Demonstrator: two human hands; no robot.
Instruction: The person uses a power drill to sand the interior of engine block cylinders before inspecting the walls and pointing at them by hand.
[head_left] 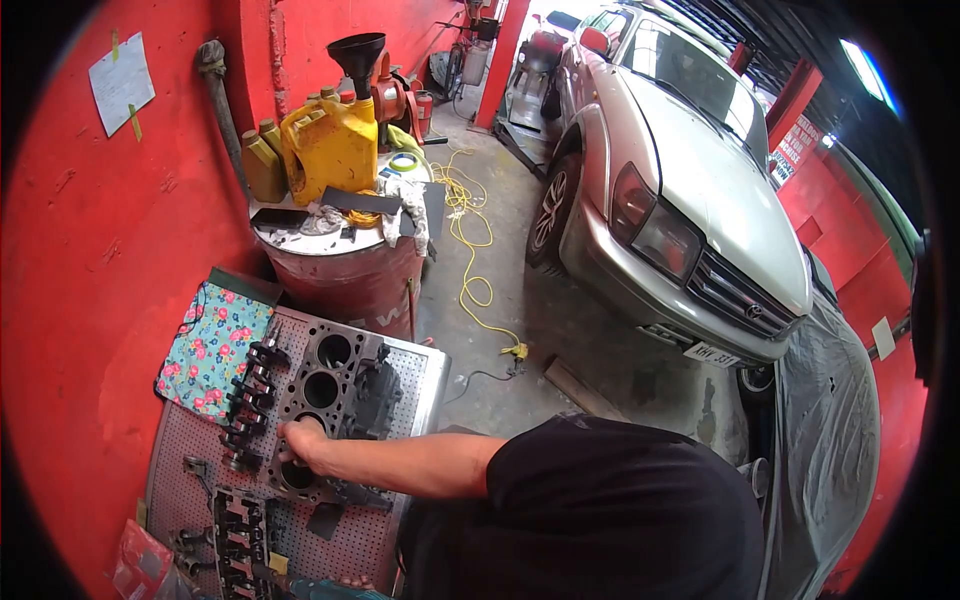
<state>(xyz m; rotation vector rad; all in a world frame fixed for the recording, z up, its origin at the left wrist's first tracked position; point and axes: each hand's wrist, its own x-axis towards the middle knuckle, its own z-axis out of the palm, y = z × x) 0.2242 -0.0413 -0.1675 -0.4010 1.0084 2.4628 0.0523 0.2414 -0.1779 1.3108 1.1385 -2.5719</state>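
Observation:
A dark engine block with several round cylinder bores lies on a perforated metal bench by the red wall. My right hand reaches across from my black sleeve and rests on the block's near end. Its fingers curl over the rim of the nearest bore. A crankshaft lies just left of the block, partly on a floral cloth. My left hand is out of sight.
More engine parts lie on the bench's near end. A red drum beyond the bench carries a yellow jerrycan, a black funnel and rags. A yellow cable snakes over the floor. A silver car stands right.

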